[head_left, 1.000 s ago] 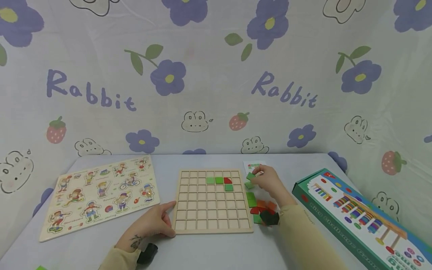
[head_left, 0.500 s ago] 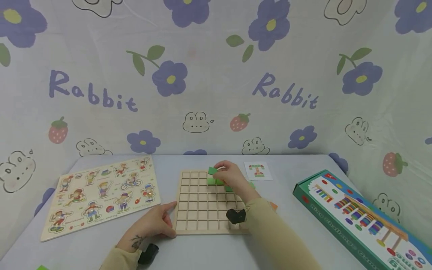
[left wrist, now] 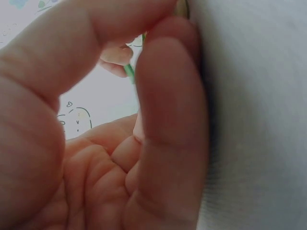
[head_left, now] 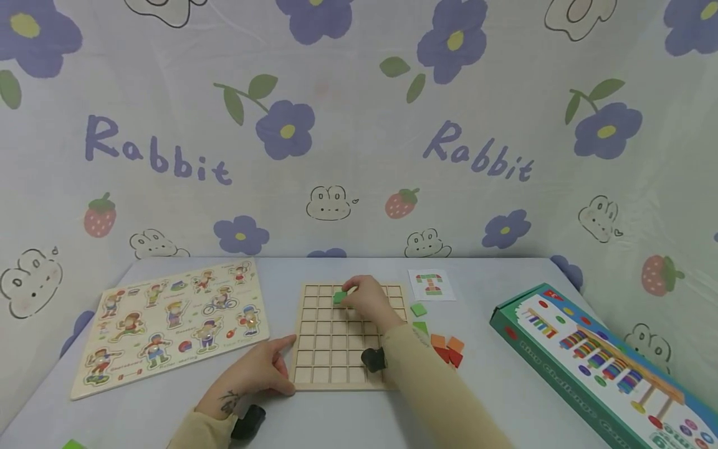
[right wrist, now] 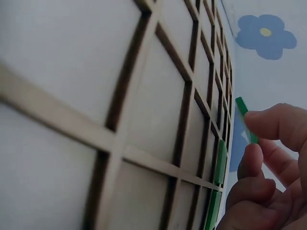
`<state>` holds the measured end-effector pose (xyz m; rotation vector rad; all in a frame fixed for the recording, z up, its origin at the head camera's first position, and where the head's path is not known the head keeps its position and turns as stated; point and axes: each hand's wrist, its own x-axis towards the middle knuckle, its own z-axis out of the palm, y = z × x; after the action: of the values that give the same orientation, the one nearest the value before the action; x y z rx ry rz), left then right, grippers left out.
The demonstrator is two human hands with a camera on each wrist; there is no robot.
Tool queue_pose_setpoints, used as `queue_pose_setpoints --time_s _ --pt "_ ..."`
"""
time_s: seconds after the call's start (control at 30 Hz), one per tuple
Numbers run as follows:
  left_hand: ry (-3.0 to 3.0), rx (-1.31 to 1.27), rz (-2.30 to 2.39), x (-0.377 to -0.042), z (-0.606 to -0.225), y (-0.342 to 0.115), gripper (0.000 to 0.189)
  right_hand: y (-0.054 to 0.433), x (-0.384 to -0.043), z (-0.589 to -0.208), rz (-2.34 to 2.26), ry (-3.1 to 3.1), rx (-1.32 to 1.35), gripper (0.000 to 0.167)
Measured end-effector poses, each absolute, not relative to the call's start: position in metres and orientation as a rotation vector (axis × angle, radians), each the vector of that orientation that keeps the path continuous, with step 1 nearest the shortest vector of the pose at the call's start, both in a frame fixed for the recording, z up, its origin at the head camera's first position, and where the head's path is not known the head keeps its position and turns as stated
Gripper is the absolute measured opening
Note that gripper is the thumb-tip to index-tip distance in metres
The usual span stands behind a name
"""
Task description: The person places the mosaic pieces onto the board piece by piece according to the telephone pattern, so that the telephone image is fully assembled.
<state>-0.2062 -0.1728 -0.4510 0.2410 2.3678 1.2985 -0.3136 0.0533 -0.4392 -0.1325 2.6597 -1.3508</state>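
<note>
— What has your right hand got?

— A green tile, pinched between thumb and fingertips. I have it tilted just above the board, toward its far edge and left of the middle.

— And your left hand?

— Loosely spread, gripping nothing. My forefinger touches the board's left edge and my thumb its near left corner.

— Anything set in the board?

— Two seated tiles, both green, lie in neighbouring cells, as seen from my right wrist. My hand covers that part from above, so there may be others I can't make out.

— What's round about?

— A card with a red and green T lies just off the board's far right corner. Beside the board's right edge are two loose green squares, then a few orange and red tiles. The box lies at the right edge of the table, the puzzle by its left edge. Something green shows near the lower left corner of my view.
</note>
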Motion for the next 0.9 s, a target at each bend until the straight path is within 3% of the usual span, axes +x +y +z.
queue_pose_setpoints --time_s 0.73,0.9 --pt "2.370 0.247 1.304 -0.206 -0.449 -0.172 0.096 0.041 -0.311 -0.438 -0.991 2.843 -0.045 0.029" --pt "2.367 0.246 1.304 -0.205 -0.448 -0.171 0.096 0.045 -0.308 -0.435 -1.151 2.786 -0.116 0.036"
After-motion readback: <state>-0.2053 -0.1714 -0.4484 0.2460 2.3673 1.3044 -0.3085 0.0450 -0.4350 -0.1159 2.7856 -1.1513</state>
